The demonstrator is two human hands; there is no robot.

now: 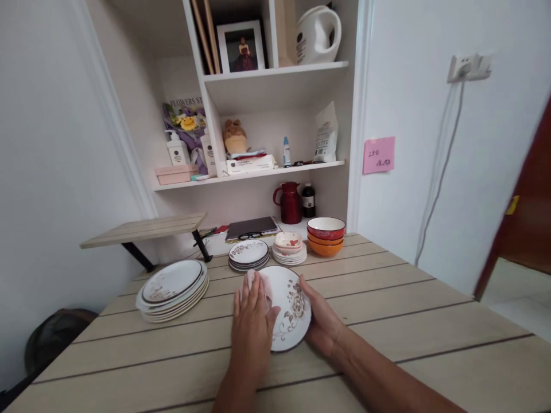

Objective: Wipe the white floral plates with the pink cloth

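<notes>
Pale wood planks make up the bench (387, 298), and at its left end sits a stack of big plates (172, 289) with a faint flower print, well apart from the hands. Down on the floor beyond that corner lies a dark bag (55, 338).

Further in, toward the back, a short pile of small plates (248, 253) stands just behind the work. In front of it the left hand (252, 321) lies flat, fingers straight and close together, pressing a pinkish cloth (263, 285) onto the left half of a white plate (290, 304). This plate, near the middle of the bench, has a dark rim and a brown flower pattern. The right half of its face is bare and looks clean and dry (though at this range a thin film would not show). Whether the plate lies flat or is tipped up a little toward the camera I cannot tell.

Behind it is a pile of saucers (289, 248). The right hand (321, 321) is curled around the plate's right rim, steadying it.

Wiping looks to be about midway on this one plate, since the cloth covers only part of it. Nothing shows which stacks have been wiped. Right of the saucers are nested red and orange bowls (326, 235), and a pink note (379, 155) hangs on the wall.
</notes>
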